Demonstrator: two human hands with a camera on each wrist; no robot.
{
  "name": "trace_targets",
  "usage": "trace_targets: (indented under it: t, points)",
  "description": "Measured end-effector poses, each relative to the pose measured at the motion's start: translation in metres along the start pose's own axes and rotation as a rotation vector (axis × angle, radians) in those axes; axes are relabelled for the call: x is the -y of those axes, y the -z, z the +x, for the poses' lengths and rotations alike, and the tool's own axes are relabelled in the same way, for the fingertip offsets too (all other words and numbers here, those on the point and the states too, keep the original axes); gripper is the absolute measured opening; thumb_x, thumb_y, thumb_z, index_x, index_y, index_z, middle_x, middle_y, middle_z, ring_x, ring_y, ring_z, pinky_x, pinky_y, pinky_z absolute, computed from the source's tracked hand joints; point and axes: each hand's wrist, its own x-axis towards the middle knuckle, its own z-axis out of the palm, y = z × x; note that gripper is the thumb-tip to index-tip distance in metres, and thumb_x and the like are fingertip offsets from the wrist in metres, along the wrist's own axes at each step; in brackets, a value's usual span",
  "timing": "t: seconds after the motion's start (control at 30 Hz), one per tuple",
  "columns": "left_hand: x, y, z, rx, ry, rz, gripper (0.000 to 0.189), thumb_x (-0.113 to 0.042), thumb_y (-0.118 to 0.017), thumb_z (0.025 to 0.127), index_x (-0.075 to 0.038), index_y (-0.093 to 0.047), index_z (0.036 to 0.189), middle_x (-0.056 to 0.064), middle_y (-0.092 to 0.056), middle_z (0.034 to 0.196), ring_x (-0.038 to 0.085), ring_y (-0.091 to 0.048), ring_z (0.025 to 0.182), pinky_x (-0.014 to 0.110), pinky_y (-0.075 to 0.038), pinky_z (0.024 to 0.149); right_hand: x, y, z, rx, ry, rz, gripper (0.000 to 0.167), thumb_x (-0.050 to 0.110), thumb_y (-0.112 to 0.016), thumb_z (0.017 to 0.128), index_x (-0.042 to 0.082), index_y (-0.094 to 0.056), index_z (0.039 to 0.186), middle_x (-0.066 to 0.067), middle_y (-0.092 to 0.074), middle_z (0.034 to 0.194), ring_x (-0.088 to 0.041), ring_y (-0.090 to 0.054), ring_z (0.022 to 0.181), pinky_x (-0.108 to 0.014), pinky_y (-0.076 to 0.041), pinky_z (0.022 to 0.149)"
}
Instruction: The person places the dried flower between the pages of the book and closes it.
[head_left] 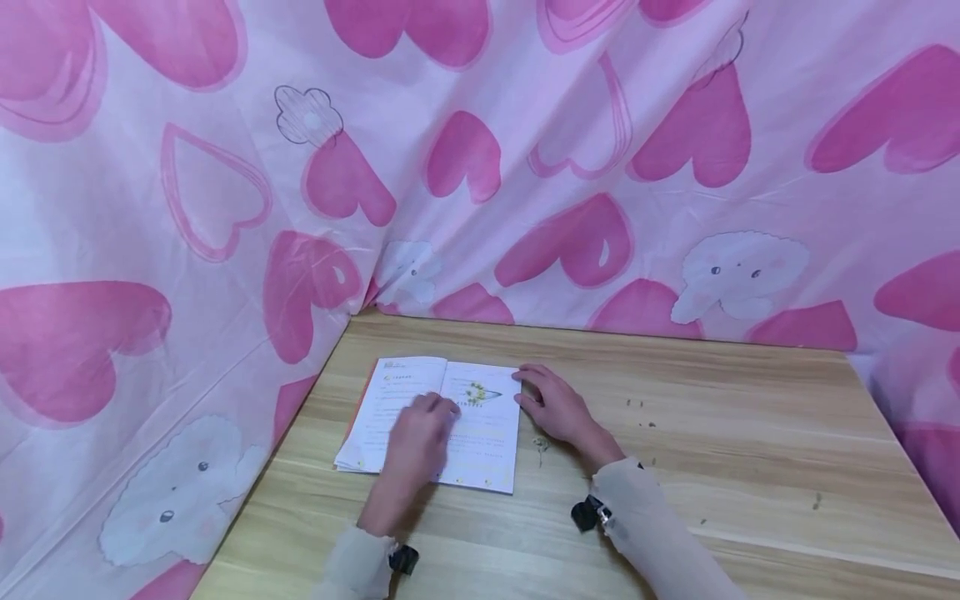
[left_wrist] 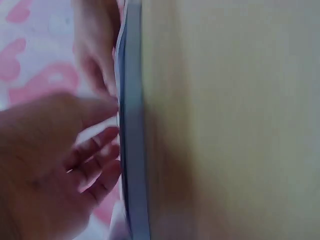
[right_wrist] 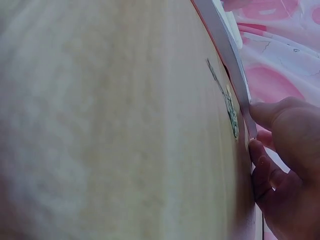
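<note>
An open book (head_left: 480,450) with white printed pages lies on the wooden table (head_left: 750,433). Over its middle fold is my left hand (head_left: 420,437), slightly blurred. Its loosely bent fingers (left_wrist: 102,182) and thumb reach the page in the left wrist view. A yellow-flowered sprig (head_left: 477,394) shows on the right page; I cannot tell whether it is printed or real. My right hand (head_left: 558,408) rests at the book's upper right edge. In the right wrist view its thumb (right_wrist: 265,112) touches the page edges, with the fingers lower down beside them.
A small dried sprig (head_left: 540,447) lies on the table just right of the book. Several tiny plant bits (head_left: 651,425) are scattered farther right. A pink heart-patterned cloth (head_left: 562,233) hangs behind the table and along its left side.
</note>
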Motion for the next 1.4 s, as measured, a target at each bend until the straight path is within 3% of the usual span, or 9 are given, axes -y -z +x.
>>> trace_targets:
  t: [0.17,0.33,0.53,0.67,0.73,0.9,1.03,1.3,1.4]
  points:
    - [-0.035,-0.007,-0.011,0.247,-0.097,-0.172,0.047,-0.055,-0.081,0.093,-0.027,-0.069,0.129,-0.003,-0.063,0.112,0.017,-0.057,0.101,0.034,-0.051,0.084,0.0,-0.002,-0.001,-0.008,-0.008,0.0,0.045,0.034,-0.068,0.108,0.022,-0.063,0.151,-0.002,-0.054,0.164,-0.028,-0.051,0.153,-0.056,-0.046,0.122]
    - [-0.044,-0.01,-0.012,0.308,-0.016,-0.208,0.05,-0.053,-0.076,0.098,-0.029,-0.063,0.14,-0.004,-0.058,0.114,0.015,-0.051,0.1,0.031,-0.043,0.082,0.002,-0.003,-0.002,-0.01,-0.013,-0.006,0.046,0.034,-0.067,0.109,0.022,-0.062,0.153,-0.003,-0.053,0.166,-0.03,-0.049,0.155,-0.058,-0.044,0.123]
    - [-0.04,-0.008,-0.013,0.172,-0.053,-0.195,0.06,-0.019,-0.069,0.104,-0.037,-0.051,0.159,0.001,-0.06,0.123,0.011,-0.057,0.092,0.025,-0.049,0.074,0.002,0.001,-0.003,-0.014,-0.078,0.174,0.049,0.028,-0.062,0.111,0.02,-0.055,0.159,-0.007,-0.059,0.159,-0.03,-0.062,0.132,-0.056,-0.049,0.116]
    - [-0.037,0.001,-0.017,0.048,-0.063,-0.157,0.048,-0.008,-0.068,0.101,-0.036,-0.066,0.14,0.0,-0.064,0.132,0.012,-0.065,0.094,0.023,-0.052,0.067,0.001,0.005,-0.002,-0.004,-0.138,0.285,0.052,0.028,-0.058,0.113,0.022,-0.049,0.164,-0.01,-0.055,0.163,-0.034,-0.057,0.142,-0.058,-0.043,0.123]
    - [-0.034,0.007,-0.018,0.008,-0.046,-0.132,0.037,-0.009,-0.07,0.1,-0.032,-0.071,0.129,-0.003,-0.066,0.132,0.012,-0.067,0.096,0.025,-0.054,0.067,0.0,0.005,-0.002,0.001,-0.151,0.298,0.055,0.032,-0.06,0.112,0.023,-0.048,0.164,-0.013,-0.063,0.151,-0.034,-0.06,0.137,-0.055,-0.049,0.117]
    - [-0.025,0.025,-0.022,-0.077,0.012,-0.11,0.033,-0.029,-0.078,0.1,-0.025,-0.07,0.131,-0.002,-0.068,0.131,0.015,-0.069,0.101,0.035,-0.062,0.076,-0.001,0.003,0.0,0.003,-0.117,0.218,0.069,0.037,-0.074,0.104,0.02,-0.048,0.165,-0.006,-0.065,0.098,-0.021,-0.06,0.086,-0.036,-0.05,0.079]
    - [-0.018,0.04,-0.025,-0.155,0.058,-0.137,0.059,-0.045,-0.087,0.091,-0.02,-0.065,0.14,0.002,-0.065,0.128,0.017,-0.067,0.094,0.04,-0.062,0.074,-0.001,0.0,-0.001,-0.001,-0.092,0.143,0.071,0.036,-0.077,0.102,0.02,-0.048,0.164,0.0,-0.059,0.093,-0.014,-0.052,0.079,-0.03,-0.043,0.072]
    - [-0.006,0.058,-0.03,-0.245,0.154,-0.143,0.07,-0.006,-0.093,0.079,-0.015,-0.063,0.142,0.008,-0.067,0.131,0.027,-0.071,0.104,0.046,-0.063,0.079,0.0,-0.001,-0.002,-0.012,-0.079,0.108,0.065,0.034,-0.077,0.102,0.022,-0.053,0.161,0.001,-0.06,0.094,-0.013,-0.053,0.079,-0.03,-0.042,0.073]
    - [-0.002,0.058,-0.031,-0.272,0.204,-0.172,0.065,0.002,-0.084,0.084,-0.008,-0.059,0.143,0.014,-0.065,0.134,0.031,-0.069,0.113,0.048,-0.062,0.09,-0.001,-0.001,-0.002,-0.009,-0.073,0.109,0.065,0.034,-0.077,0.102,0.021,-0.053,0.161,0.001,-0.06,0.094,-0.013,-0.052,0.081,-0.03,-0.042,0.074]
